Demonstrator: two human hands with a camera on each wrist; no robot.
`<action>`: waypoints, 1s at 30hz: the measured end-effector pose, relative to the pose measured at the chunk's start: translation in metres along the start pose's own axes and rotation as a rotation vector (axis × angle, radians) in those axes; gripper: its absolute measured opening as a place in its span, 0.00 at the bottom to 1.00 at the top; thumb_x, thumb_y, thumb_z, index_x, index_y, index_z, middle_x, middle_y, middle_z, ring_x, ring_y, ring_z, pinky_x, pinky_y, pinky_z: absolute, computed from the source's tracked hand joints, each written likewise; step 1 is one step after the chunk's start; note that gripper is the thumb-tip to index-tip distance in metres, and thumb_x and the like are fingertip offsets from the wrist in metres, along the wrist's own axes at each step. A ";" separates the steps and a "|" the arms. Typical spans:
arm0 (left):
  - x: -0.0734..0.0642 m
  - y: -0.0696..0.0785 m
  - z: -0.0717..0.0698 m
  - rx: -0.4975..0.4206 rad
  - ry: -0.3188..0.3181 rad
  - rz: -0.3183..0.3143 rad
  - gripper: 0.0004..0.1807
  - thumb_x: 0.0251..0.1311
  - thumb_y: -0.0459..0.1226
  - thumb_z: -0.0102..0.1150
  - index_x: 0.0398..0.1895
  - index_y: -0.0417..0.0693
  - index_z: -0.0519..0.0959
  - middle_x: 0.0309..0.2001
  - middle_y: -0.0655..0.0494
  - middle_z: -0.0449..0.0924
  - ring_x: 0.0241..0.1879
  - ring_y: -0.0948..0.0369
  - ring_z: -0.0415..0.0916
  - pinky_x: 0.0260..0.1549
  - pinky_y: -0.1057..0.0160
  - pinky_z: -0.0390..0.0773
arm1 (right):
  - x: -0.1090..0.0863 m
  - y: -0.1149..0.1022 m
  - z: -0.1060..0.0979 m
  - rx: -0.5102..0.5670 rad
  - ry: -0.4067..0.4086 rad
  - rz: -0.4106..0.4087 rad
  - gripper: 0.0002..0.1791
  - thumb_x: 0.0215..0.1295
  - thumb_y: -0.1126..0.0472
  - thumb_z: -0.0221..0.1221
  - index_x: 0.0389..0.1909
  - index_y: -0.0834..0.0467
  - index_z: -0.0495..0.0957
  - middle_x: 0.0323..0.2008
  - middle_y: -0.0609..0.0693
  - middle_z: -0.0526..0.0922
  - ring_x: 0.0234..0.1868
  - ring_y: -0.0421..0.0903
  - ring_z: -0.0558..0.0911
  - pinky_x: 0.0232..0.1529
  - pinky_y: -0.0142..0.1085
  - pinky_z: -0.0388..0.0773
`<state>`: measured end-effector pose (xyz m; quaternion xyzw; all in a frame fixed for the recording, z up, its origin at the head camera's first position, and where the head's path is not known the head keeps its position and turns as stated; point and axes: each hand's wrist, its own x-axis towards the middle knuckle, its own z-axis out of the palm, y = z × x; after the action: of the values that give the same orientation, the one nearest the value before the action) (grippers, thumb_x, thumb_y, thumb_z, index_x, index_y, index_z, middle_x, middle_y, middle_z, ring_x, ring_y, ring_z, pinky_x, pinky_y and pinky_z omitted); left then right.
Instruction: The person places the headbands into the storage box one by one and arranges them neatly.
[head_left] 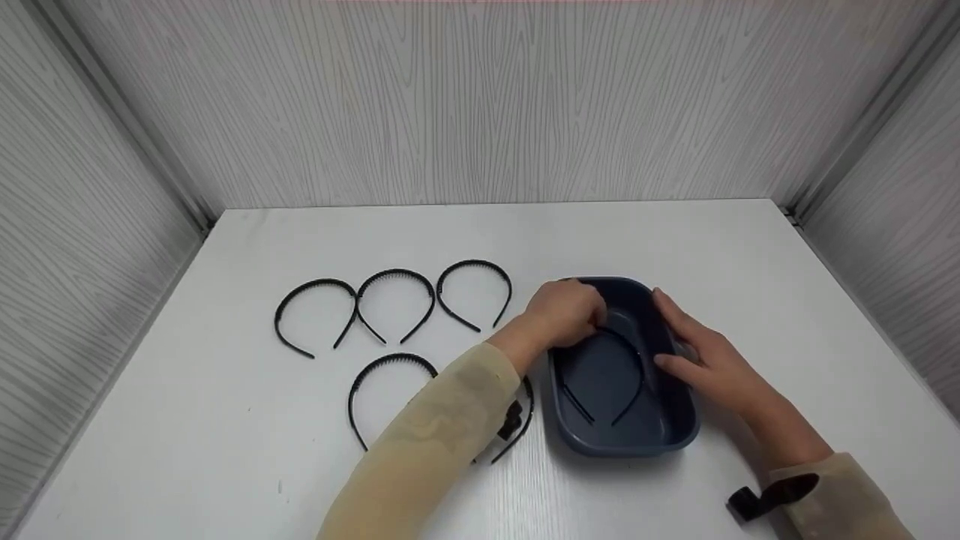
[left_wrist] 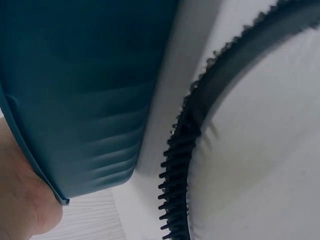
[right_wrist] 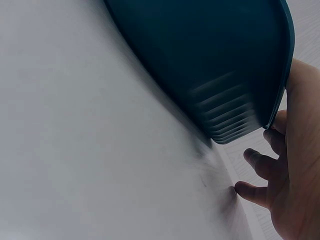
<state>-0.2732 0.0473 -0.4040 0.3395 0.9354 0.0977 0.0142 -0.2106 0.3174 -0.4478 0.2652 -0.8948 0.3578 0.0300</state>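
A dark blue plastic basin (head_left: 626,450) stands on the table, right of the middle. My left hand (head_left: 566,311) reaches over its left rim with curled fingers, gripping a thin black headband (head_left: 640,367) by its arched top. The headband lies inside the basin, its tips pointing toward me; two tips side by side show on its left. My right hand (head_left: 709,360) holds the basin's right wall, thumb over the rim. In the right wrist view several fingers (right_wrist: 262,165) spread outside the basin.
Three black toothed headbands (head_left: 396,271) lie in a back row on the white table (head_left: 225,420). Closer in are two more, one on the left (head_left: 394,356) and one partly behind the left sleeve (head_left: 531,409). Wood-patterned panels (head_left: 480,105) enclose the back and sides.
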 end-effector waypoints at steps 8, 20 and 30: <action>-0.001 0.001 -0.001 -0.002 -0.008 -0.004 0.09 0.70 0.39 0.69 0.48 0.61 0.93 0.47 0.66 0.90 0.47 0.63 0.84 0.50 0.62 0.82 | 0.000 0.000 0.000 -0.014 -0.001 0.007 0.46 0.76 0.57 0.63 0.87 0.45 0.49 0.85 0.46 0.52 0.79 0.36 0.58 0.71 0.19 0.53; -0.010 -0.002 -0.017 -0.172 0.062 0.067 0.10 0.72 0.41 0.68 0.51 0.53 0.91 0.48 0.61 0.90 0.48 0.61 0.84 0.52 0.63 0.80 | 0.001 0.000 0.000 -0.023 -0.008 -0.001 0.46 0.77 0.56 0.62 0.87 0.46 0.48 0.85 0.46 0.51 0.81 0.35 0.55 0.70 0.18 0.54; -0.045 -0.017 -0.057 -0.340 0.163 0.096 0.13 0.72 0.39 0.68 0.55 0.47 0.90 0.52 0.54 0.89 0.53 0.58 0.85 0.55 0.63 0.80 | 0.000 0.000 -0.001 -0.028 -0.004 0.004 0.46 0.76 0.56 0.63 0.87 0.46 0.48 0.85 0.46 0.52 0.81 0.37 0.55 0.69 0.18 0.55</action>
<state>-0.2549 -0.0041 -0.3532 0.3673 0.8863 0.2820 -0.0094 -0.2109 0.3180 -0.4467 0.2635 -0.9004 0.3447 0.0311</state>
